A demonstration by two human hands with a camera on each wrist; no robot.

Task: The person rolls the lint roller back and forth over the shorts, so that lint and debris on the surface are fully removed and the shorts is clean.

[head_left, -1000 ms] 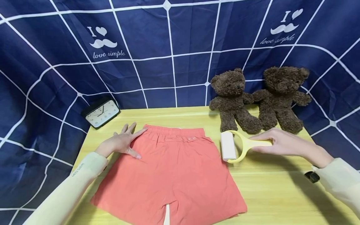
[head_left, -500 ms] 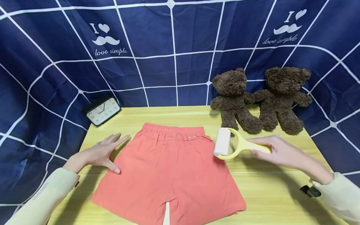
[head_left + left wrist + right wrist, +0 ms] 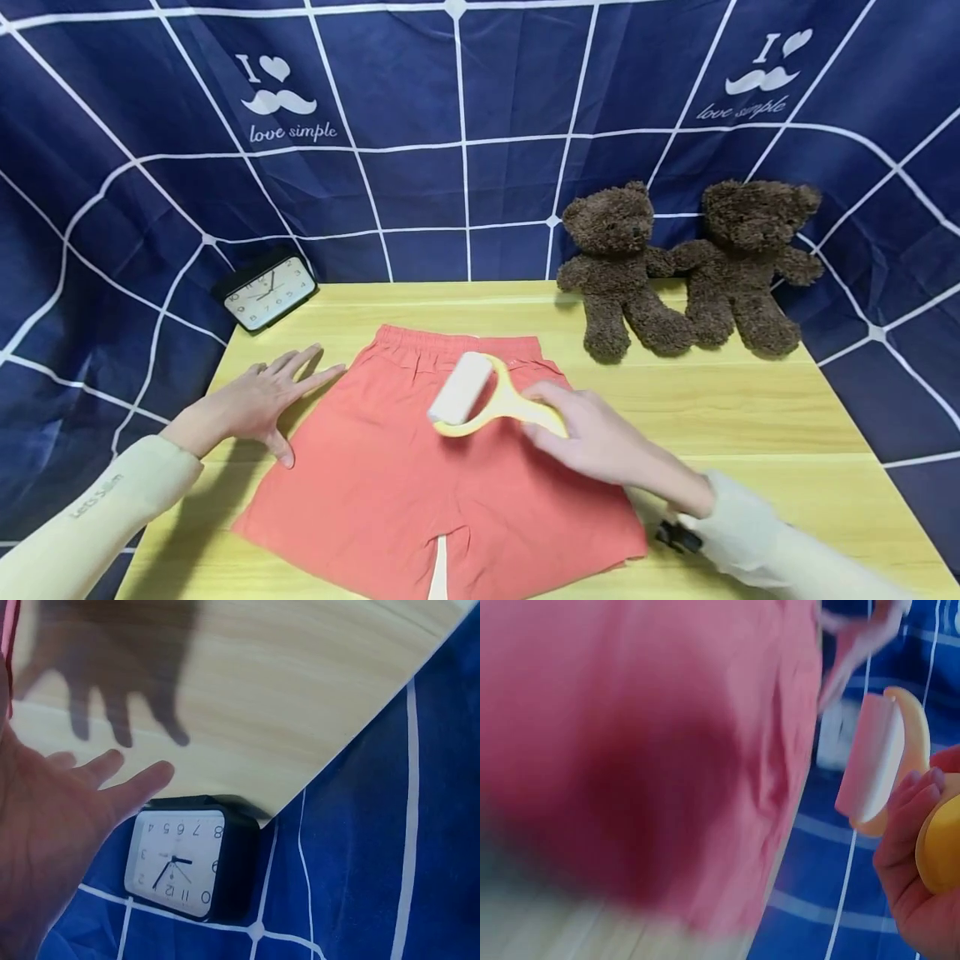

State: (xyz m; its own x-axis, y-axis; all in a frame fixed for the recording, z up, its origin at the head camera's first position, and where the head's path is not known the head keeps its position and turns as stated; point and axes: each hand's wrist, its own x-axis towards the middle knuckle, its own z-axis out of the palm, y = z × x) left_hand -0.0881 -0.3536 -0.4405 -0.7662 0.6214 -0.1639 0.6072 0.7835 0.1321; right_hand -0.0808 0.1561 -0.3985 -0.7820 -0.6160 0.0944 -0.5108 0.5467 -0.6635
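Observation:
Coral-red shorts (image 3: 375, 475) lie spread out on the table, waistband toward the back. My right hand (image 3: 592, 437) grips the yellow handle of a lint roller (image 3: 462, 390). Its white roll is over the upper middle of the shorts; in the right wrist view the roller (image 3: 874, 757) looks raised, with a dark shadow on the shorts (image 3: 780, 645). Beside the left edge of the shorts, my left hand (image 3: 251, 408) has its fingers spread and holds nothing. The left wrist view shows this hand (image 3: 52, 817) apart from its shadow on the table.
A black-framed clock (image 3: 272, 292) stands at the back left corner. Two brown teddy bears (image 3: 611, 258) sit at the back right. Dark blue cloth with white lines (image 3: 420, 196) hangs behind and beside the wooden table (image 3: 765, 417).
My right hand has carried the lint roller leftward from beside the shorts to over their middle. My left hand has moved left off the shorts' upper left side.

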